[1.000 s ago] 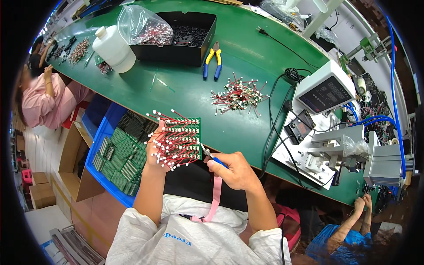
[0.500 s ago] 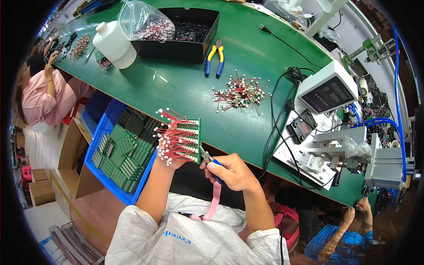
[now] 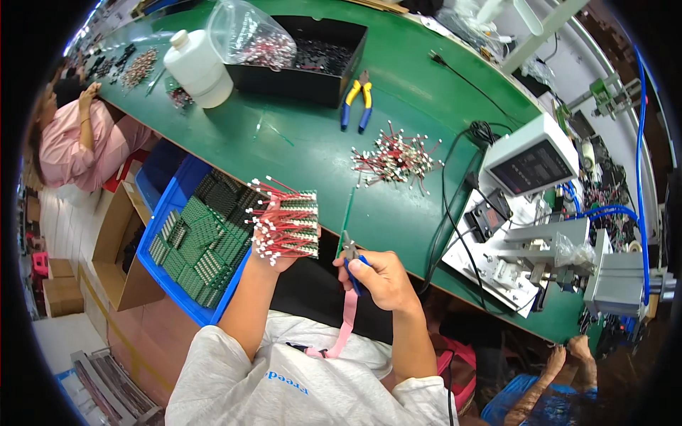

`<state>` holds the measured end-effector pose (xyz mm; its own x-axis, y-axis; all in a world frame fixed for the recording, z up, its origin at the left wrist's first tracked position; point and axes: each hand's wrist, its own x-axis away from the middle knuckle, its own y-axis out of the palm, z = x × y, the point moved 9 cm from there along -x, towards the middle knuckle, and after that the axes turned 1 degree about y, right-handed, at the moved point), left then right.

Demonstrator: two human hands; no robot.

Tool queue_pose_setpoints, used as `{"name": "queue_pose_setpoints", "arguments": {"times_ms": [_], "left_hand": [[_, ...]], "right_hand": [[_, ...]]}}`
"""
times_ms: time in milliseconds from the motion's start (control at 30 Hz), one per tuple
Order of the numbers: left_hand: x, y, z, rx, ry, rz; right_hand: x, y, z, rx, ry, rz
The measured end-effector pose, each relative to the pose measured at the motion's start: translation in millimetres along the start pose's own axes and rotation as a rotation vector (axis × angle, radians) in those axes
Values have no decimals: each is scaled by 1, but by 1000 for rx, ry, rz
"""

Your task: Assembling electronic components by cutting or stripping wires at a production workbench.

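Observation:
My left hand (image 3: 286,263) is closed on a green circuit board panel (image 3: 307,224), steadying it above the table's front edge. Many red wires (image 3: 273,226) with white plug ends stick out from the panel's left side. In my right hand (image 3: 386,279) is a pair of small cutters (image 3: 350,248) with blue handles, jaws pointing up and away. A thin green strip (image 3: 347,216) stands upright by the jaws, apart from the panel; whether the jaws or my fingers hold it I cannot tell. A pink strap (image 3: 347,319) hangs below my right hand.
A blue bin (image 3: 150,257) of green boards stands left. On the green table (image 3: 298,153) lie yellow-and-blue pliers (image 3: 356,99), a wire pile (image 3: 398,160), a black box (image 3: 284,77) and a white bottle (image 3: 199,71). A machine (image 3: 540,248) is right; other people sit at both sides.
The green strip has come away from the panel's right edge. My right hand has moved slightly right with the cutters, leaving a gap to the panel. The view has shifted a little.

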<state>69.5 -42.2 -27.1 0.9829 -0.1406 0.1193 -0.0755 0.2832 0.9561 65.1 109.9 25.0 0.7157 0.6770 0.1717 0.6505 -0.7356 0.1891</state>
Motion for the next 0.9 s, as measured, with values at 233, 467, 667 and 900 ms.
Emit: {"name": "queue_pose_setpoints", "arguments": {"times_ms": [233, 467, 667, 900], "left_hand": [[48, -58, 31, 79, 193, 293], [55, -38, 33, 155, 139, 61], [62, -28, 58, 45, 218, 114], [37, -14, 56, 63, 227, 93]], "right_hand": [[-64, 6, -85, 757, -133, 201], [-205, 31, -69, 927, 154, 29], [-188, 23, -82, 970, 75, 64], [-101, -2, -68, 476, -81, 71]]}}
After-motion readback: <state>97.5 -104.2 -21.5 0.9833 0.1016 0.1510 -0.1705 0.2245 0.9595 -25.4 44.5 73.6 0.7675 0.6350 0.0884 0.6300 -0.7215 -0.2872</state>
